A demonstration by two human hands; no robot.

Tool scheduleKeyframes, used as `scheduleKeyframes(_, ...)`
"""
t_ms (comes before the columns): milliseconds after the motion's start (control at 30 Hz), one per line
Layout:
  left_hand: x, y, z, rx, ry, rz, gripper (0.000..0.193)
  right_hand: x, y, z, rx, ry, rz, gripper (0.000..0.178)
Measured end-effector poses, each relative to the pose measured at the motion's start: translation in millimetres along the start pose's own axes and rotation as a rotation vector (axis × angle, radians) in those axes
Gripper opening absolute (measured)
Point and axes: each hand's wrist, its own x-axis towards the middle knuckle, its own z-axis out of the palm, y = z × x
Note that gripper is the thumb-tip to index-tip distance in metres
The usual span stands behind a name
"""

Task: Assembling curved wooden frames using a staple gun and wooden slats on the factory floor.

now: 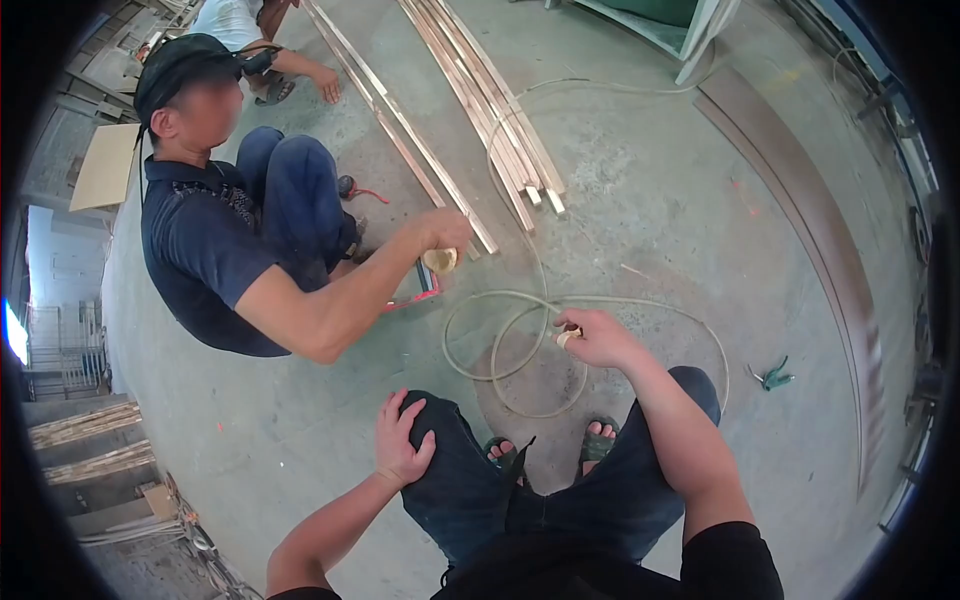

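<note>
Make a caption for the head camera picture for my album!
Left hand on knee, right hand holding something small and pale, near a crouching co-worker and long strips.

Obs.: one small pale-tan piece [568, 336], pinched between the thumb and fingers of the right hand [593, 339]. The fingers cover much of it, so from my spot its full outline and kind cannot be told. Visible part: short, light-coloured, narrow. Location: over the right-hand side of the coiled hose [550, 303], close to where its strands cross. Whether the piece touches the hose: not determinable from here.
</note>
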Motion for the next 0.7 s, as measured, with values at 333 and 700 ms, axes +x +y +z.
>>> scheduleKeyframes(333, 6, 5, 1, -0.008, 0.014, 0.028, 0.059, 5, 1, -1, 0.033, 0.003, -0.029, 0.040)
scheduleKeyframes(700, 7, 0, 3, 0.015, 0.012, 0.024, 0.059, 8, 2, 1, 0.024, 0.009, -0.032, 0.039)
